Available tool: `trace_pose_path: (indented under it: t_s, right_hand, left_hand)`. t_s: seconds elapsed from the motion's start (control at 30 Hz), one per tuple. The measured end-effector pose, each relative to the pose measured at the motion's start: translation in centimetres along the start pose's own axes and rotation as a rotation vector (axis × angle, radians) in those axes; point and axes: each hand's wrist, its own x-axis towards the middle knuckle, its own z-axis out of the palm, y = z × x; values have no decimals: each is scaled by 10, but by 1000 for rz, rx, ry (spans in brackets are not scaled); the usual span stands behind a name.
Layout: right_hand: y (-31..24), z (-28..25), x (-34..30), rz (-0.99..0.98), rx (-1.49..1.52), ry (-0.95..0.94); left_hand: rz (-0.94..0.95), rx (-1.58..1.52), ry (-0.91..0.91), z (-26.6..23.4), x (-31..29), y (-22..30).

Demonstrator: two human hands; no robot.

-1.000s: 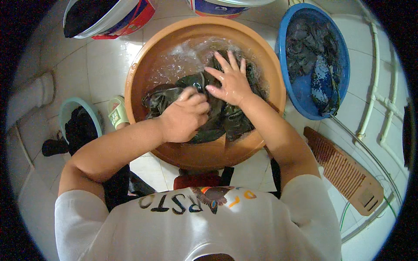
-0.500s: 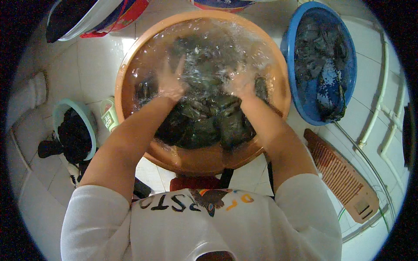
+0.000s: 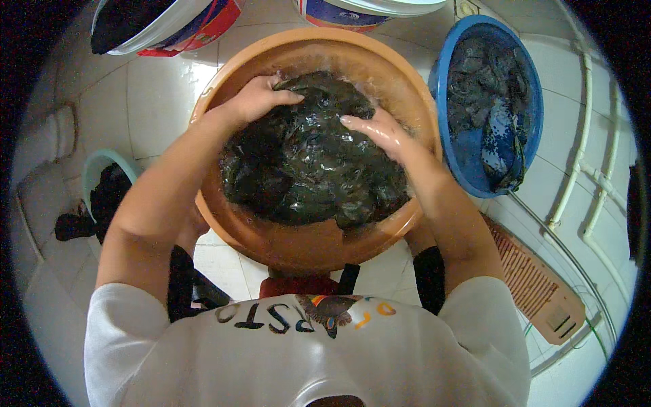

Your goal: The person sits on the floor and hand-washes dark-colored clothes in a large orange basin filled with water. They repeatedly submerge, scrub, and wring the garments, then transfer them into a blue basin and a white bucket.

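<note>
A bulky heap of dark, wet cloth (image 3: 315,159) bulges up in a big orange basin (image 3: 234,234). My left hand (image 3: 261,98) grips its far left side, thumb on top and the other fingers mostly hidden behind the fabric. On the right side of the heap, my right hand (image 3: 380,132) holds the cloth the same way, its thumb lying on the wet surface and its fingers tucked out of sight. What kind of garment it is cannot be made out. Water glistens on the folds and on my right hand.
On the right stands a blue basin (image 3: 441,102) with dark wet cloth and a blue patterned piece. A ridged brown washboard (image 3: 536,281) leans beside a hose and white pipes (image 3: 576,163). Buckets (image 3: 163,30) stand at the back; a pale green basin (image 3: 91,169) holds dark cloth.
Both hands were down in splashing, foamy water with fingers spread. Now they hold the dark cloth, which has risen into a heap. The left hand has shifted slightly left and farther away.
</note>
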Motion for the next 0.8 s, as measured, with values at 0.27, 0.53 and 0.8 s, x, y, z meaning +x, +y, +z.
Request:
trace_pose_path:
  t_s: [0.27,0.53,0.8]
  right_hand:
    - [-41,72,-108,87,-421,-77]
    - [8,106,-134,-390,-780,152]
    - [65,83,-93,-288,-1256,338]
  left_hand:
    - [267,202,-117,8,-31,20]
    - [108,554,-74,90,-54,-35]
    - [-112,1013,296,126,-63,-65]
